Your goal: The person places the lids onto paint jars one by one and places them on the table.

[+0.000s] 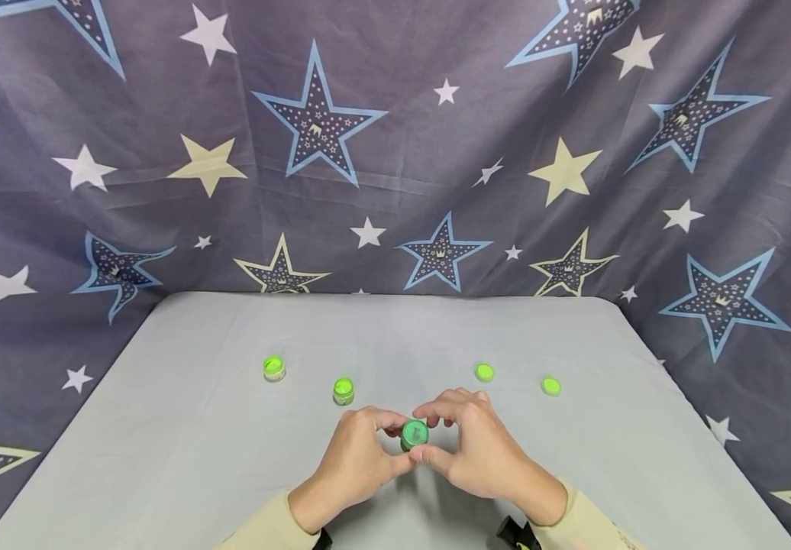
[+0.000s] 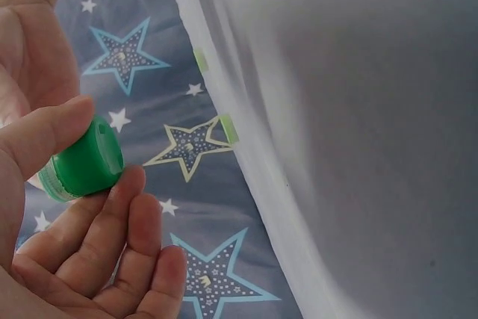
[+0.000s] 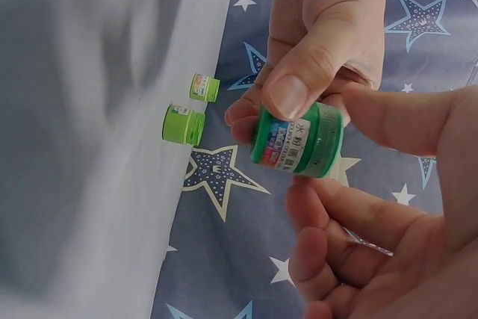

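so the jar's between the left hand and right hand over the table, two more jars back left, two lids back right, cloth behind everything

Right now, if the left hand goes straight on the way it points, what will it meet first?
Beyond the green jar it holds, the left hand would probably meet the right hand first, though the exact depth is unclear.

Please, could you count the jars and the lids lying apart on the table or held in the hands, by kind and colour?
Light green jars on the table: 2
Light green lids lying apart on the table: 2
Dark green jar, held: 1
Total: 5
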The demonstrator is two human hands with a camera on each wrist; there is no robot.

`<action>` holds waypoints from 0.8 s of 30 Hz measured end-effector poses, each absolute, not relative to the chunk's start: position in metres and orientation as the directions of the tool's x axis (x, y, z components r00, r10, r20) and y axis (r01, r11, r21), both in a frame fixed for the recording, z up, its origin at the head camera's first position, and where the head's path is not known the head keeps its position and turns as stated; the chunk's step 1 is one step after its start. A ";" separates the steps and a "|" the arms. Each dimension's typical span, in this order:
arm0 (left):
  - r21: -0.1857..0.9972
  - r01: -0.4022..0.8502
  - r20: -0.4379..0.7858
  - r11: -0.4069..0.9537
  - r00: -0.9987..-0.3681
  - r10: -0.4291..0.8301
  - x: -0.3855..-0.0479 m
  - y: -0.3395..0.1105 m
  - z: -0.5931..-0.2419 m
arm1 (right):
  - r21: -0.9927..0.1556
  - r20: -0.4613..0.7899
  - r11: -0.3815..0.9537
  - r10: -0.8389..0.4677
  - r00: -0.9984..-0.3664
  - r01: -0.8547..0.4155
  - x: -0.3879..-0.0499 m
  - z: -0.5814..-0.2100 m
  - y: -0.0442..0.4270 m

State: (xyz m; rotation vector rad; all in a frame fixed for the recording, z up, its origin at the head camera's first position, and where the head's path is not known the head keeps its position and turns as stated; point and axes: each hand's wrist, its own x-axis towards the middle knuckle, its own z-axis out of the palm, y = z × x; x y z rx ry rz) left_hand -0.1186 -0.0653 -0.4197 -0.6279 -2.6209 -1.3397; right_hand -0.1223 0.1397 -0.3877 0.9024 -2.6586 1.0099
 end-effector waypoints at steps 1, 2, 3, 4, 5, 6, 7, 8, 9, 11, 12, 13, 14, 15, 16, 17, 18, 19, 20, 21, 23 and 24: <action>0.741 0.423 0.304 0.522 -0.904 0.301 -0.119 -0.065 -0.420 | -0.551 0.348 0.591 -0.479 -0.806 -0.589 -0.123 -0.388 0.140; 0.737 0.425 0.308 0.526 -0.903 0.299 -0.119 -0.065 -0.420 | -0.551 0.351 0.591 -0.477 -0.806 -0.589 -0.123 -0.388 0.140; 0.733 0.429 0.314 0.528 -0.902 0.297 -0.119 -0.065 -0.419 | -0.551 0.354 0.590 -0.475 -0.805 -0.590 -0.123 -0.388 0.139; 0.729 0.431 0.318 0.533 -0.901 0.294 -0.119 -0.065 -0.419 | -0.550 0.358 0.590 -0.473 -0.805 -0.592 -0.124 -0.388 0.139; 0.726 0.433 0.322 0.534 -0.901 0.293 -0.119 -0.066 -0.419 | -0.548 0.361 0.591 -0.472 -0.804 -0.592 -0.124 -0.388 0.139; 0.724 0.435 0.325 0.536 -0.900 0.292 -0.119 -0.066 -0.419 | -0.547 0.366 0.590 -0.470 -0.803 -0.594 -0.125 -0.388 0.139; 0.723 0.435 0.327 0.537 -0.900 0.289 -0.119 -0.066 -0.419 | -0.545 0.370 0.590 -0.469 -0.802 -0.596 -0.125 -0.388 0.139; 0.723 0.434 0.327 0.537 -0.900 0.287 -0.119 -0.067 -0.419 | -0.544 0.373 0.590 -0.467 -0.802 -0.597 -0.126 -0.387 0.139; 0.724 0.431 0.326 0.539 -0.902 0.283 -0.119 -0.068 -0.418 | -0.542 0.376 0.592 -0.465 -0.802 -0.597 -0.126 -0.387 0.139; 0.726 0.424 0.323 0.542 -0.905 0.276 -0.120 -0.069 -0.418 | -0.539 0.379 0.596 -0.458 -0.804 -0.594 -0.126 -0.386 0.140; 0.725 0.421 0.324 0.544 -0.907 0.271 -0.120 -0.070 -0.419 | -0.539 0.381 0.598 -0.455 -0.805 -0.593 -0.126 -0.386 0.141; 0.723 0.419 0.326 0.549 -0.908 0.264 -0.120 -0.071 -0.419 | -0.538 0.379 0.603 -0.451 -0.808 -0.589 -0.127 -0.386 0.141; 0.717 0.418 0.329 0.557 -0.908 0.259 -0.120 -0.072 -0.419 | -0.537 0.378 0.607 -0.448 -0.810 -0.586 -0.127 -0.386 0.142; 0.711 0.419 0.334 0.565 -0.908 0.253 -0.120 -0.073 -0.419 | -0.536 0.377 0.611 -0.444 -0.813 -0.583 -0.127 -0.386 0.142; 0.705 0.418 0.338 0.572 -0.908 0.247 -0.120 -0.074 -0.419 | -0.533 0.376 0.616 -0.441 -0.815 -0.580 -0.127 -0.386 0.143; 0.699 0.419 0.344 0.580 -0.908 0.241 -0.121 -0.075 -0.420 | -0.532 0.375 0.620 -0.439 -0.817 -0.577 -0.128 -0.386 0.144; 0.693 0.416 0.347 0.589 -0.908 0.234 -0.121 -0.076 -0.420 | -0.529 0.374 0.625 -0.436 -0.819 -0.574 -0.128 -0.386 0.144; 0.688 0.414 0.350 0.596 -0.909 0.228 -0.121 -0.077 -0.420 | -0.526 0.373 0.630 -0.433 -0.820 -0.572 -0.128 -0.386 0.145; 0.684 0.411 0.353 0.603 -0.909 0.221 -0.121 -0.078 -0.420 | -0.523 0.373 0.634 -0.431 -0.822 -0.570 -0.128 -0.387 0.145; 0.683 0.408 0.356 0.606 -0.910 0.212 -0.121 -0.079 -0.420 | -0.518 0.375 0.638 -0.430 -0.822 -0.570 -0.129 -0.387 0.146; 0.677 0.405 0.362 0.615 -0.910 0.201 -0.122 -0.082 -0.419 | -0.511 0.380 0.644 -0.425 -0.821 -0.570 -0.129 -0.388 0.146; 0.675 0.404 0.366 0.618 -0.910 0.195 -0.122 -0.083 -0.418 | -0.509 0.384 0.645 -0.423 -0.821 -0.570 -0.130 -0.388 0.147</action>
